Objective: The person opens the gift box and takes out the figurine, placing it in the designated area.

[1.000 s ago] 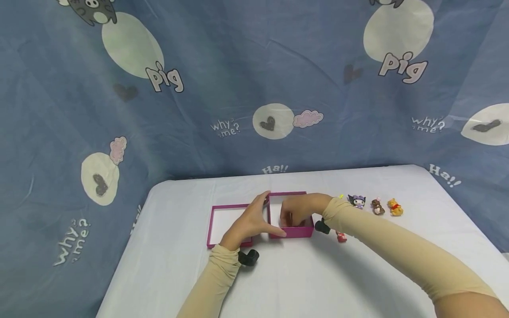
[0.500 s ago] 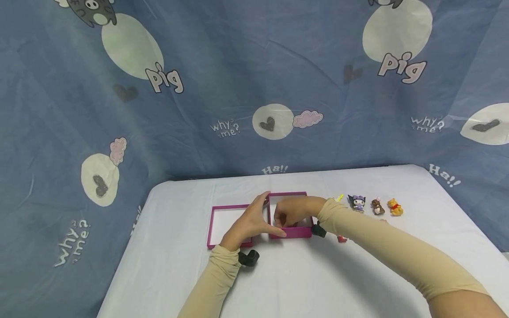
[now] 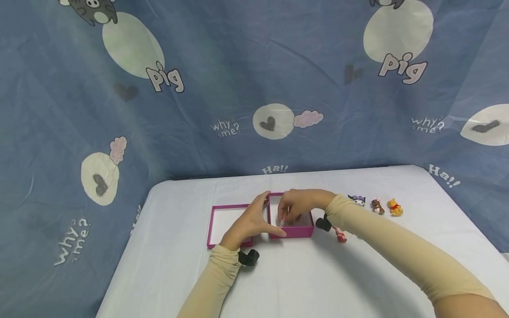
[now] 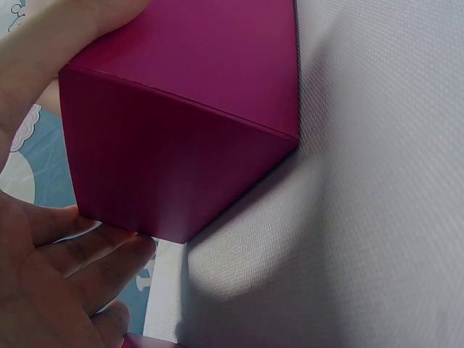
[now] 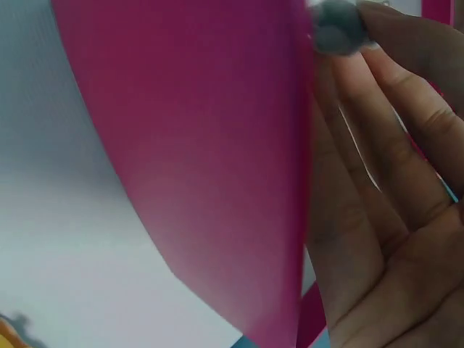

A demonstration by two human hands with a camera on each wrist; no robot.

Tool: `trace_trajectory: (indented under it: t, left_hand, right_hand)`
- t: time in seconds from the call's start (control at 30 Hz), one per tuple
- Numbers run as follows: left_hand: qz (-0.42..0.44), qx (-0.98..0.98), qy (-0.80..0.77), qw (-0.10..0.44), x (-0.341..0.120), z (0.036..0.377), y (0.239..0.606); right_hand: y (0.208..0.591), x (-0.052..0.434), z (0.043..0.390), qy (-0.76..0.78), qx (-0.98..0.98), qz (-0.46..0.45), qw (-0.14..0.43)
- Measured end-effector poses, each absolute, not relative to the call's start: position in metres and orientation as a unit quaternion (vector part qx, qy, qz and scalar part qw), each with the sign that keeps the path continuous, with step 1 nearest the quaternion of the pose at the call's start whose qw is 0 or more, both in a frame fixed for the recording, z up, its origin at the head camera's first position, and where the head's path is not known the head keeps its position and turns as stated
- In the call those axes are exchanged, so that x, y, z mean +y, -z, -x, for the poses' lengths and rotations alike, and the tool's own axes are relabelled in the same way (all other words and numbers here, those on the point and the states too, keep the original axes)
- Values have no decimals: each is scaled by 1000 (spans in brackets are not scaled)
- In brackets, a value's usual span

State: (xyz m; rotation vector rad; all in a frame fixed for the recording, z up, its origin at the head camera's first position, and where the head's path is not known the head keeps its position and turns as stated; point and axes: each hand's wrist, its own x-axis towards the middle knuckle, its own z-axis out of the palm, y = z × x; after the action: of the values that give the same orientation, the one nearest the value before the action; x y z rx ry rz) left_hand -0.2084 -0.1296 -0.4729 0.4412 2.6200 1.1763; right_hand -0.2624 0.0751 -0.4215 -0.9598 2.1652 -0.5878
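Note:
My left hand (image 3: 250, 221) holds a magenta box (image 3: 294, 232) at its left end, thumb at the front wall and fingers around the back. In the left wrist view the same box (image 4: 181, 109) stands on the white cloth. Inside the box my right hand (image 3: 301, 204) reaches down with bent fingers. In the right wrist view, that hand (image 5: 391, 167) pinches a small rounded grey thing (image 5: 337, 27) near the box wall (image 5: 196, 159). Its kind cannot be made out, and most of the box floor is hidden.
A shallow magenta-rimmed lid (image 3: 210, 225) lies left of the box, white inside up. To the right lie a purple-and-black figurine (image 3: 358, 200), a brown one (image 3: 377, 206), a yellow bear (image 3: 395, 207) and a red-and-white one (image 3: 340, 235).
My right hand shifted left inside the box, then came back right and slightly up. A yellow thing visible half a second ago is now behind the sleeve. The left hand stays put.

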Motion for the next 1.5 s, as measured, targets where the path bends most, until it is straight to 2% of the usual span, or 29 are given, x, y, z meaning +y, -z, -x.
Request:
trace_trajectory:
  t: [0.23,0.6,1.33,1.5]
  left_hand:
    - [-150,894,-404,120,-130,208,472]
    - [-154,890,-412,117,-130,208,472]
    - [-157,891,-409,116,-130,208,472]
    - [-156,893,-405,117,-129,208,472]
  right_hand:
    - [419,82,264,264,827,358,344]
    - [422,88,268,266,830,398,287]
    - [427,111,270,361,814,344,298]
    - [426,122,267,377,816,346,267]
